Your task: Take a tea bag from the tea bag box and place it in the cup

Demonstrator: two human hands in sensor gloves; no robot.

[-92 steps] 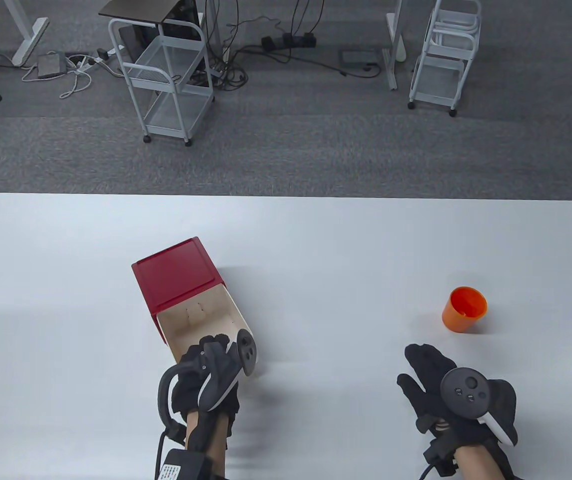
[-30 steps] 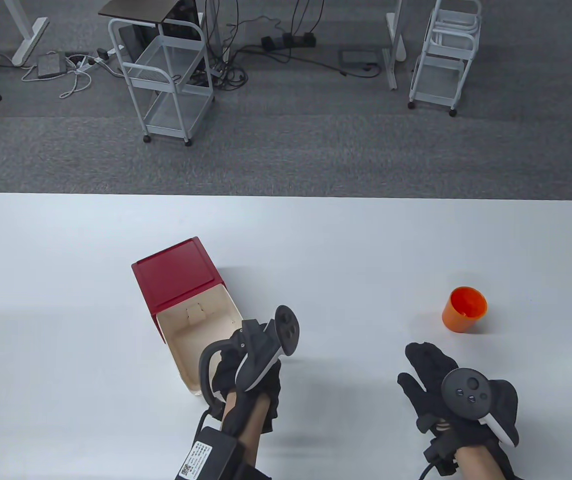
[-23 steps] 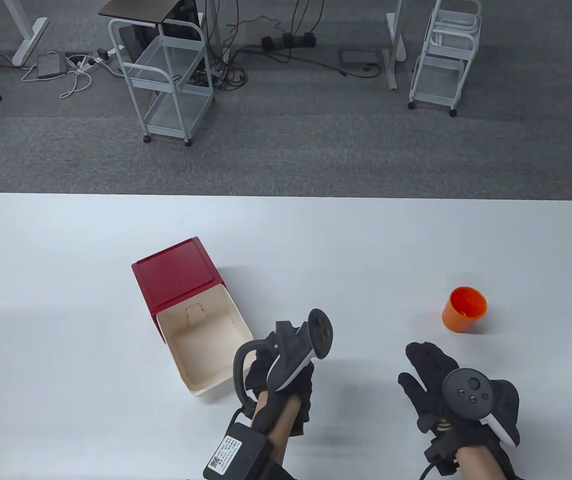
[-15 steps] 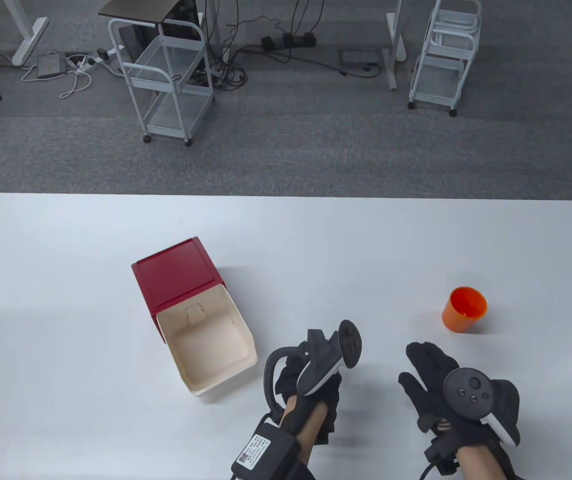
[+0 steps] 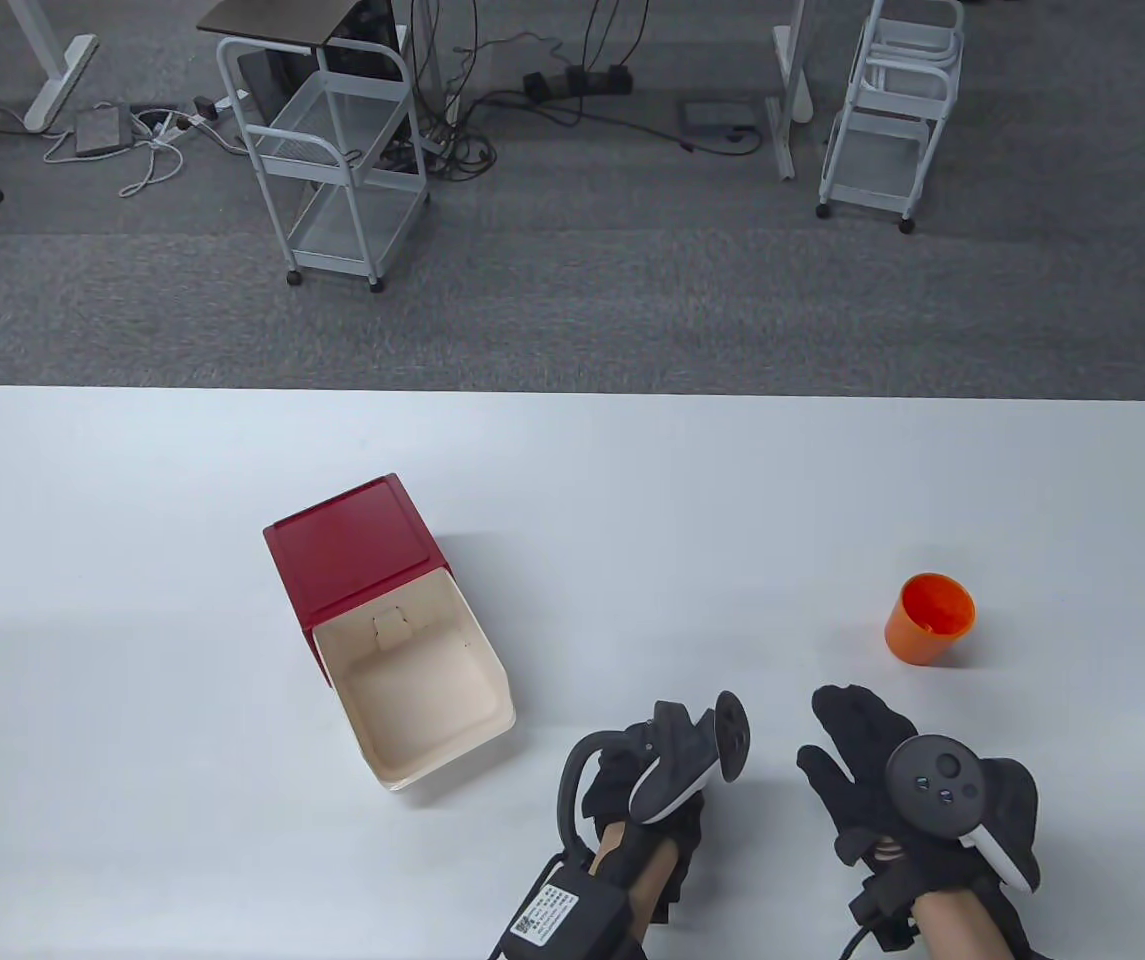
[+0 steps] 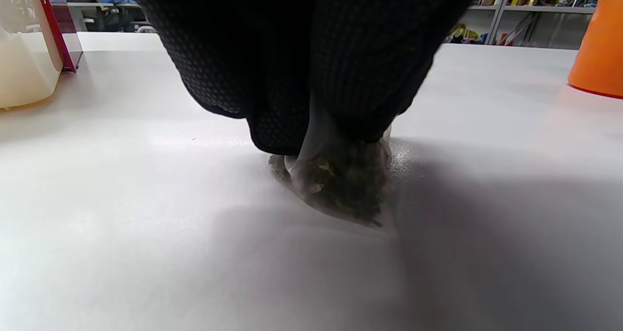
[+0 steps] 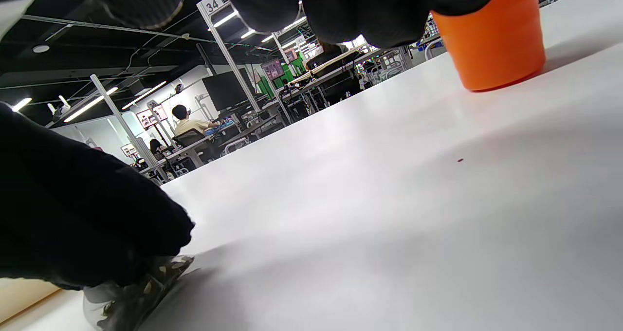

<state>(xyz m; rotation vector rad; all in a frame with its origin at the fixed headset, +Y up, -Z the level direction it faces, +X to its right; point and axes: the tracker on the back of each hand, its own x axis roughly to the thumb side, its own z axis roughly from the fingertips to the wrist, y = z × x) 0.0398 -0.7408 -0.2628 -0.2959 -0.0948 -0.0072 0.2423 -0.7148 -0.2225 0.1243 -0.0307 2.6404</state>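
- Progress: the tea bag [image 6: 340,185] is out of the box [image 5: 412,680], which stands open with its cream drawer pulled toward the near edge; no other bag is seen in it from the table view.
- The bag is held by the left hand [image 5: 647,790], pinched between gloved fingertips [image 6: 311,102] in the left wrist view, its lower end at or just above the table [image 5: 632,500]; contact cannot be told.
- The bag is also seen in the right wrist view [image 7: 131,287], low at the left, under the left glove.
- Left to do, as judged: the carry to the cup [image 5: 929,617] and the drop inside. The cup is seen upright and nothing is made out in it.
- The right hand [image 5: 882,770] lies on the table, fingers spread and pointed toward the cup, nothing held.
- Places relative to the cup: left hand well to its left and nearer the person; right hand just on its near side; box well apart on the far left.
- Room: a bare strip of table is seen between the left hand and the cup, but the right hand lies close to that line.
- Edges: the cup stands well in from the table's right and far edges; both hands are close to the near edge.
- Risk, as judged: a light cup with a narrow mouth, easily tipped by a glove or missed by a limp bag.
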